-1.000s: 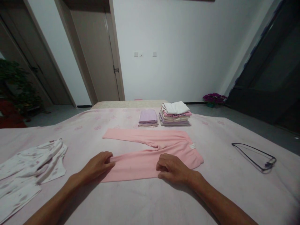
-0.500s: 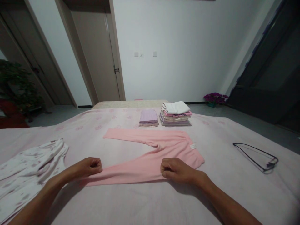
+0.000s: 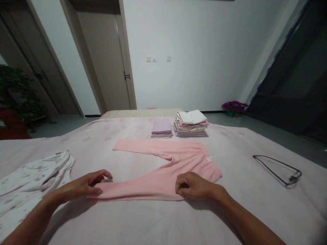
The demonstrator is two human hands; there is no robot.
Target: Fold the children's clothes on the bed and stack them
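Note:
A pair of pink pants [image 3: 153, 185] lies spread on the bed, waistband to the right and both legs stretching left. At the end of the nearer leg is my left hand [image 3: 93, 183], its thumb and fingers apart, touching the cuff. My right hand [image 3: 190, 185] is closed on the fabric near the crotch of the same leg. A white label [image 3: 209, 159] shows at the waistband. To the left of my left hand lies a crumpled white garment with dark spots [image 3: 38, 180].
Behind the pants sit a small folded lilac stack [image 3: 161, 126] and a taller pile of folded clothes [image 3: 191, 124]. A black wire hanger [image 3: 278, 166] lies on the right of the pale pink bedsheet [image 3: 143, 224]. Purple flowers [image 3: 234, 107] stand on the floor beyond.
My left hand has opened from a fist and shifted slightly left along the pant leg, loosening the fabric. My right hand stays closed in nearly the same place.

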